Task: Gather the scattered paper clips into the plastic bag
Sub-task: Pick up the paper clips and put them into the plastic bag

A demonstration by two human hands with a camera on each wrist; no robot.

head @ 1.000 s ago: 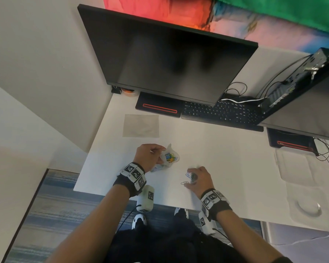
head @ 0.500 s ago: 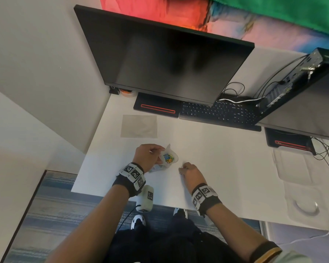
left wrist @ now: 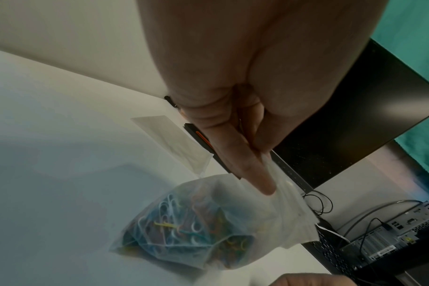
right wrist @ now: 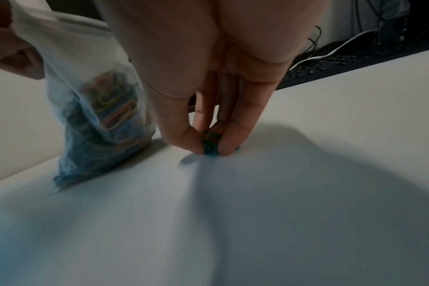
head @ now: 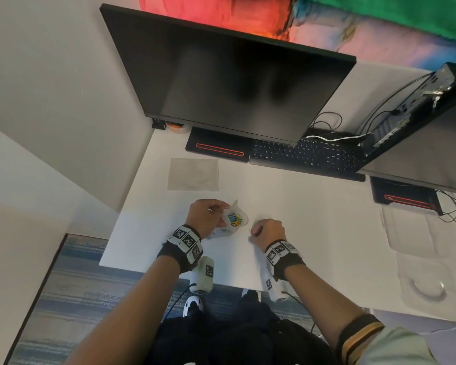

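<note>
A clear plastic bag (head: 234, 218) (left wrist: 198, 228) (right wrist: 96, 108) holding several coloured paper clips stands on the white desk (head: 313, 219). My left hand (head: 207, 216) (left wrist: 257, 168) pinches the bag's top edge and keeps it upright. Just right of the bag, my right hand (head: 256, 231) (right wrist: 209, 149) pinches a small bunch of green and blue paper clips (right wrist: 209, 144) against the desk top between thumb and fingers. One clip's loop (head: 250, 231) sticks out at the knuckles in the head view.
A grey flat sheet (head: 193, 174) lies on the desk behind the bag. A dark monitor (head: 229, 83), a keyboard (head: 306, 156) and cables (head: 327, 122) fill the back. A second monitor (head: 419, 154) overhangs at right. The desk's front edge (head: 184, 275) is near my wrists.
My right hand has slid left and forward from the near desk area to a spot beside the bag, gathering clips under its fingers. The left hand and bag stayed put.
</note>
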